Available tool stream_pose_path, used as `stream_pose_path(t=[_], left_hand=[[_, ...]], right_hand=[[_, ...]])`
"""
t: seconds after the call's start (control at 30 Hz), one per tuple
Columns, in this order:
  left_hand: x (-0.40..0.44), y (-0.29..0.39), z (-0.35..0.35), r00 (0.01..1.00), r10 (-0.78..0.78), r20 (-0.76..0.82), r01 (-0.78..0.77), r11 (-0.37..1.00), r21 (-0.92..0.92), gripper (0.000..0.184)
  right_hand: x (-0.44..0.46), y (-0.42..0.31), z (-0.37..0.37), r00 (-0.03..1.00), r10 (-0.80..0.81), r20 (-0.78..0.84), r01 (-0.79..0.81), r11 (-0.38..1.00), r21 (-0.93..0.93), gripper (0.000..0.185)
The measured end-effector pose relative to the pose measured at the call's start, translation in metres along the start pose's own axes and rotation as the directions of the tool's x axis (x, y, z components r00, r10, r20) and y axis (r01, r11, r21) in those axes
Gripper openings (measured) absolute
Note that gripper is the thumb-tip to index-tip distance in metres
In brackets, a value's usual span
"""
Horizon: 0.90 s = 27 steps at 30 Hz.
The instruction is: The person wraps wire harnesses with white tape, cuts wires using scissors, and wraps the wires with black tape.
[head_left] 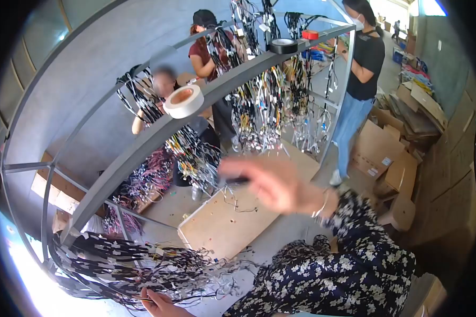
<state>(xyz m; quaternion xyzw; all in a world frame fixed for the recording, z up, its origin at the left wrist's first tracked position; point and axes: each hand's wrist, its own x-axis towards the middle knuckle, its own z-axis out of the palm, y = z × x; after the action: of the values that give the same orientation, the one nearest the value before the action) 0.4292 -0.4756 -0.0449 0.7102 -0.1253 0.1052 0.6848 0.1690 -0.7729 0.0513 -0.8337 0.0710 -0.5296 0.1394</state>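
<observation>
My left hand (161,305) is low in the view, its thumb and fingers pressed together on a thin dark cable at the edge of a large bundle of black wire harnesses (116,261). My right hand (272,182) is raised in the middle, blurred by motion, above a wooden board (232,222). A dark spot shows by its fingertips, too smeared to identify. On the grey metal bar (222,87) sit a white tape roll (183,102), a black tape roll (283,46) and a red tape roll (310,35).
More wire harnesses (259,105) hang from the metal frame. Two people (201,47) (165,82) are behind it, and another person (362,63) stands at the right. Cardboard boxes (378,148) are piled on the right side.
</observation>
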Motion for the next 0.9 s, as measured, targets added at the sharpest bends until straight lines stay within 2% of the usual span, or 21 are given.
stream_pose_path(t=[0.03,0.07,0.1,0.13,0.17,0.2,0.23,0.27,0.3,0.33,0.37,0.4,0.43,0.5,0.53,0.63,0.77,0.83,0.9], left_hand=[[-0.001,0.001,-0.002,0.999,-0.025,0.034,0.026,1.000,-0.009,0.022],[0.005,-0.006,-0.006,0.991,-0.090,0.100,0.098,0.992,-0.075,0.022],[0.009,-0.014,-0.012,0.974,-0.154,0.163,0.177,0.975,-0.137,0.022],[0.003,0.000,-0.004,0.975,-0.118,0.186,0.133,0.988,-0.074,0.023],[0.003,-0.011,-0.009,0.948,-0.182,0.261,0.218,0.969,-0.115,0.016],[0.006,-0.016,-0.007,0.931,-0.206,0.302,0.282,0.930,-0.235,0.018],[-0.005,0.009,0.005,0.925,-0.317,0.211,0.356,0.916,-0.184,0.022],[-0.012,0.029,0.007,0.915,-0.261,0.309,0.324,0.930,-0.172,0.030],[-0.021,0.037,0.008,0.930,-0.169,0.327,0.235,0.957,-0.172,0.036],[-0.023,0.042,-0.001,0.899,-0.214,0.382,0.293,0.942,-0.162,0.039],[-0.029,0.031,-0.008,0.907,-0.140,0.396,0.261,0.927,-0.270,0.036],[-0.031,0.023,-0.017,0.881,-0.202,0.427,0.319,0.921,-0.223,0.034],[-0.034,0.036,-0.013,0.881,-0.240,0.407,0.368,0.890,-0.270,0.029],[-0.037,0.033,-0.019,0.827,-0.199,0.526,0.354,0.911,-0.213,0.026],[-0.035,0.034,-0.023,0.838,-0.177,0.516,0.341,0.909,-0.241,0.025],[-0.036,0.038,-0.024,0.856,-0.099,0.507,0.275,0.918,-0.285,0.024],[-0.041,0.043,-0.024,0.864,-0.025,0.503,0.191,0.941,-0.280,0.023],[-0.043,0.042,-0.025,0.851,0.053,0.523,0.113,0.954,-0.279,0.022],[-0.042,0.041,-0.028,0.857,0.047,0.514,0.109,0.957,-0.269,0.022]], right_hand=[[-0.025,-0.007,0.033,0.994,0.106,0.036,-0.111,0.969,0.219,0.043],[-0.039,-0.020,0.061,0.970,0.205,0.130,-0.242,0.874,0.421,0.039],[-0.044,-0.036,0.085,0.910,0.273,0.312,-0.400,0.775,0.490,0.034],[-0.046,-0.050,0.107,0.816,0.303,0.492,-0.556,0.645,0.524,0.030],[-0.046,-0.063,0.123,0.840,0.253,0.480,-0.526,0.594,0.608,0.027],[-0.047,-0.067,0.151,0.920,0.177,0.349,-0.379,0.621,0.686,0.027],[-0.053,-0.078,0.180,0.971,0.095,0.222,-0.233,0.603,0.763,0.027],[-0.055,-0.091,0.189,0.941,0.088,0.326,-0.311,0.602,0.735,0.027],[-0.053,-0.098,0.189,0.899,0.058,0.434,-0.381,0.594,0.709,0.026],[-0.051,-0.114,0.185,0.803,0.173,0.570,-0.593,0.317,0.740,0.026],[-0.052,-0.122,0.180,0.651,0.240,0.720,-0.747,0.029,0.665,0.027],[-0.059,-0.124,0.181,0.628,0.237,0.741,-0.761,-0.008,0.648,0.028],[-0.063,-0.123,0.183,0.612,0.251,0.750,-0.770,-0.026,0.637,0.030],[-0.067,-0.121,0.180,0.687,0.239,0.686,-0.709,0.013,0.705,0.031],[-0.066,-0.123,0.182,0.723,0.239,0.648,-0.673,0.035,0.739,0.032],[-0.067,-0.116,0.179,0.737,0.166,0.655,-0.675,0.168,0.718,0.031],[-0.074,-0.122,0.181,0.797,0.238,0.555,-0.587,0.092,0.804,0.026],[-0.080,-0.116,0.179,0.780,0.201,0.592,-0.615,0.079,0.784,0.025],[-0.081,-0.117,0.180,0.759,0.174,0.627,-0.643,0.056,0.764,0.024]])
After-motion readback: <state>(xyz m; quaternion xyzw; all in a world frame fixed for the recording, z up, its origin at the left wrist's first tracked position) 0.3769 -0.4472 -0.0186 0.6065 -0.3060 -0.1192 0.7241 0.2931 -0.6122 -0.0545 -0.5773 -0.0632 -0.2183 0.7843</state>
